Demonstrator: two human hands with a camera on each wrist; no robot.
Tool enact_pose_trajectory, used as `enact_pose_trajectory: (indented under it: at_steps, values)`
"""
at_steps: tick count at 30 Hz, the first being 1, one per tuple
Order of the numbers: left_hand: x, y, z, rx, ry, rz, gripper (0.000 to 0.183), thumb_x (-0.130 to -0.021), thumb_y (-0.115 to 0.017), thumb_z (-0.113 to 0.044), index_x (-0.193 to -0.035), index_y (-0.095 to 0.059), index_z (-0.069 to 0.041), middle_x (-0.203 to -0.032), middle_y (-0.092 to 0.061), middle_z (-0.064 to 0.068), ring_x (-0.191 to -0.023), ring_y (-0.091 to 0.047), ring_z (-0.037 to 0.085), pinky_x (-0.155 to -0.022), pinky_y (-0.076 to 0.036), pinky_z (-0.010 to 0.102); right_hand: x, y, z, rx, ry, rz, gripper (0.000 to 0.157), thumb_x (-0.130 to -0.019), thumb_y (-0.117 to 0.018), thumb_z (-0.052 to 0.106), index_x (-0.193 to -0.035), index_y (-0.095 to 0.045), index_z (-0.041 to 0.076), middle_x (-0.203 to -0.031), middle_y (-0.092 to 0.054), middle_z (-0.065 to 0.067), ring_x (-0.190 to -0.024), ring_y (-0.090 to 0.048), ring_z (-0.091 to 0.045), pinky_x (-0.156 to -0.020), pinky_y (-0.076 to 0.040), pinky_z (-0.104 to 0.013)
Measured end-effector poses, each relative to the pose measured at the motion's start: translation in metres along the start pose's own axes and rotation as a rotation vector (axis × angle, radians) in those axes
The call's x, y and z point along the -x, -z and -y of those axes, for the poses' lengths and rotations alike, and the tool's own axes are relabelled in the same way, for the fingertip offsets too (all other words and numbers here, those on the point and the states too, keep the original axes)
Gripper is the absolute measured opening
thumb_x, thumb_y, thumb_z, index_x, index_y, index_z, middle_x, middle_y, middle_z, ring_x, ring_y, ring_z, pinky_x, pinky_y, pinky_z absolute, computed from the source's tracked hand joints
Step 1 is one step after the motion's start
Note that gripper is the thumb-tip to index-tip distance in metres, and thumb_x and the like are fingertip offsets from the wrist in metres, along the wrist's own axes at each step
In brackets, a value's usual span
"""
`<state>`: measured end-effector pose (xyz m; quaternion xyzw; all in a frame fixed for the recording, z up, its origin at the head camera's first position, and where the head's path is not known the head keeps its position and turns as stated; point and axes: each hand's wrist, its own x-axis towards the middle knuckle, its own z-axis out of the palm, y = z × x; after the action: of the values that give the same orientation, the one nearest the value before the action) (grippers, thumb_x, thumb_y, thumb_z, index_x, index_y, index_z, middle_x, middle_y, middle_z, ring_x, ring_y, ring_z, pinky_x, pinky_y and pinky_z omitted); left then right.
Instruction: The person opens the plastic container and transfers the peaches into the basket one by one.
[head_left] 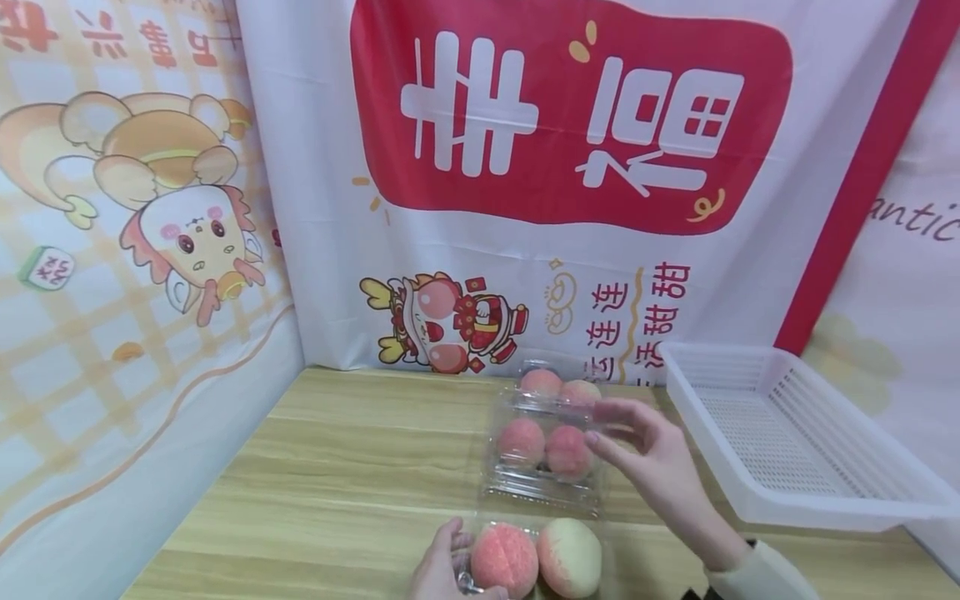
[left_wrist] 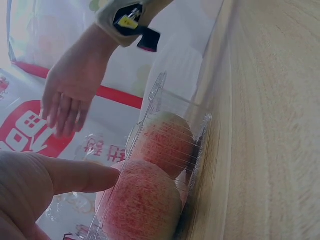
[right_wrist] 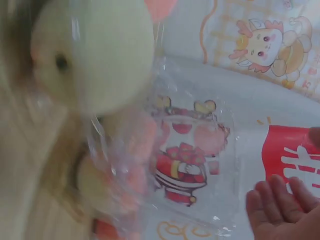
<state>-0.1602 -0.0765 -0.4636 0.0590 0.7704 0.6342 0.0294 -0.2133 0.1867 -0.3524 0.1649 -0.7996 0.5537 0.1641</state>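
Observation:
In the head view, a clear plastic clamshell box [head_left: 540, 493] stands at the front of the table. A pink peach [head_left: 505, 560] and a paler peach [head_left: 570, 557] sit in its front part. My left hand [head_left: 438, 568] rests at the box's left side, its thumb by the pink peach. From the left wrist, the straight thumb [left_wrist: 82, 175] touches the box's edge near a peach [left_wrist: 142, 202]. My right hand [head_left: 656, 458] hovers right of the rear peaches, fingers loosely bent, holding nothing visible. Seen from the right wrist, a transparent lid [right_wrist: 200, 170] stands raised.
Behind the front peaches are two pink peaches [head_left: 521, 443] under clear plastic, with another pair [head_left: 542, 383] farther back. A white plastic basket [head_left: 731, 450] stands on the right. Printed cloths [head_left: 315, 250] hang behind and left of the wooden table [head_left: 337, 475].

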Motion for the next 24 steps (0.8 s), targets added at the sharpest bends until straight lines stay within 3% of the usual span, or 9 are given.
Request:
enact_pose_trajectory:
  at_steps: [4,7,14,17,24]
  values:
    - [0.000,0.001,-0.001,-0.006,0.010,0.007,0.096,-0.065,-0.087,0.001,-0.137,-0.027,0.022,-0.125,-0.051,0.035,-0.110,-0.055,0.050,-0.089,-0.047,0.063,0.024,-0.004,-0.002,-0.078,-0.253,0.004,0.043,-0.083,-0.080,0.020,-0.118,-0.064,0.002,-0.114,-0.068,-0.011,-0.101,-0.065,-0.021,-0.087,-0.053,-0.026]
    - [-0.001,0.002,-0.003,-0.002,0.013,0.005,0.096,-0.066,-0.087,-0.001,-0.137,-0.027,0.022,-0.125,-0.051,0.034,-0.110,-0.055,0.049,-0.088,-0.049,0.060,0.038,-0.005,-0.003,-0.132,-0.346,-0.018,0.041,-0.083,-0.079,0.015,-0.117,-0.065,0.000,-0.112,-0.068,-0.011,-0.101,-0.065,-0.021,-0.087,-0.053,-0.027]
    - [-0.002,0.004,-0.008,0.014,0.031,-0.002,0.099,-0.066,-0.087,-0.002,-0.140,-0.026,0.020,-0.126,-0.050,0.035,-0.109,-0.056,0.047,-0.086,-0.052,0.056,0.060,-0.007,-0.007,-0.170,-0.378,-0.050,0.039,-0.083,-0.079,0.009,-0.118,-0.065,-0.003,-0.113,-0.068,-0.016,-0.099,-0.067,-0.022,-0.084,-0.055,-0.028]
    - [-0.002,0.005,-0.008,0.021,0.035,-0.001,0.099,-0.066,-0.088,-0.001,-0.140,-0.025,0.020,-0.127,-0.049,0.035,-0.109,-0.056,0.047,-0.086,-0.052,0.057,0.063,-0.011,-0.011,-0.241,-0.415,-0.054,0.042,-0.082,-0.078,0.007,-0.120,-0.064,-0.004,-0.116,-0.066,-0.018,-0.103,-0.066,-0.024,-0.086,-0.054,-0.028]
    - [-0.003,0.003,-0.011,0.024,0.039,0.009,0.102,-0.065,-0.088,-0.005,-0.142,-0.025,0.017,-0.129,-0.049,0.034,-0.109,-0.056,0.047,-0.086,-0.051,0.058,0.062,-0.019,-0.022,-0.233,-0.415,0.032,0.050,-0.084,-0.077,0.010,-0.127,-0.058,-0.007,-0.123,-0.063,-0.021,-0.112,-0.062,-0.030,-0.088,-0.052,-0.025]
